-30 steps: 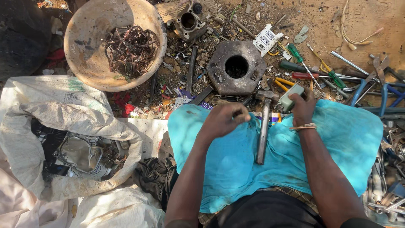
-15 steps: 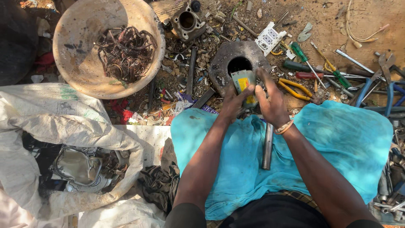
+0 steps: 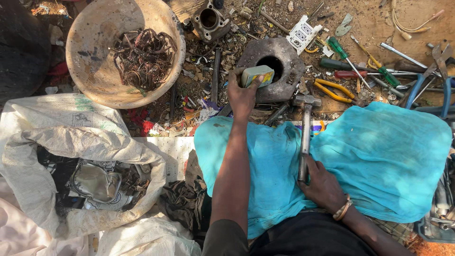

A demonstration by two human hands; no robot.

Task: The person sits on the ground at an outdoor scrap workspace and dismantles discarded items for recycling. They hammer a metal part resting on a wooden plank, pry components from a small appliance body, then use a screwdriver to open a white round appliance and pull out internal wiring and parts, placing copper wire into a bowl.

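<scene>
My left hand [image 3: 242, 95] grips a small pale green and yellow block [image 3: 257, 75] and holds it on the rim of a round grey metal base with a dark centre hole [image 3: 289, 64]. My right hand [image 3: 322, 185] is closed around the lower end of a hammer handle [image 3: 303, 142]. The hammer lies on the turquoise cloth [image 3: 384, 156] over my lap, its steel head [image 3: 306, 100] just below the grey base.
A tan bowl [image 3: 85, 57] of tangled dark wire stands at the upper left. An open white sack [image 3: 52, 142] of scrap metal lies at the left. Screwdrivers [image 3: 346, 54], yellow-handled pliers [image 3: 334, 91], a white socket plate [image 3: 303, 34] and a metal housing [image 3: 209, 20] litter the ground beyond.
My right hand has let go of the small block and dropped back onto the hammer handle. My left hand now holds the block alone against the grey base.
</scene>
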